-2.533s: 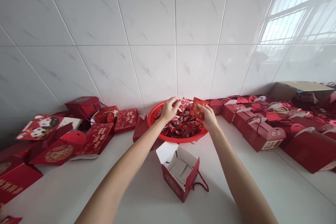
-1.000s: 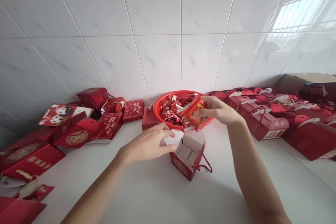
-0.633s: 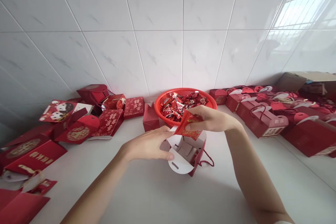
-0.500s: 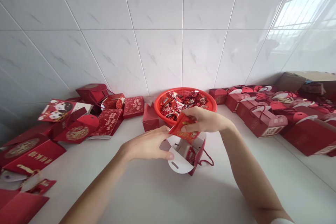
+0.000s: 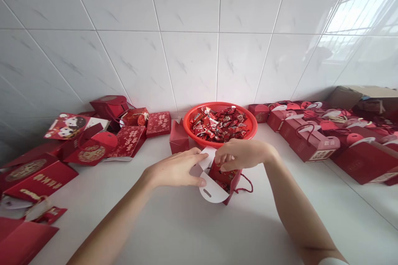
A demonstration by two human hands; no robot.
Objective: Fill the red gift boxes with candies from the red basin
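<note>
A small red gift box stands with its white-lined flaps spread on the light counter, a red cord handle at its right side. My left hand grips the box's left side, thumb on the near flap and fingers at the far one. Over the opening, my right hand has its fingers curled and closed on a red packet, which lies largely inside the box. Other wrapped pieces show below the packet, partly hidden. Just behind is a red plastic basket of wrapped candies.
Closed red gift boxes stand in rows on the right, before a brown carton. Several red boxes are heaped on the left. A plain red box sits left of the basket, and a tiled wall rises behind.
My right hand has lowered the red packet from above the box into its opening. My left hand keeps its grip on the box.
</note>
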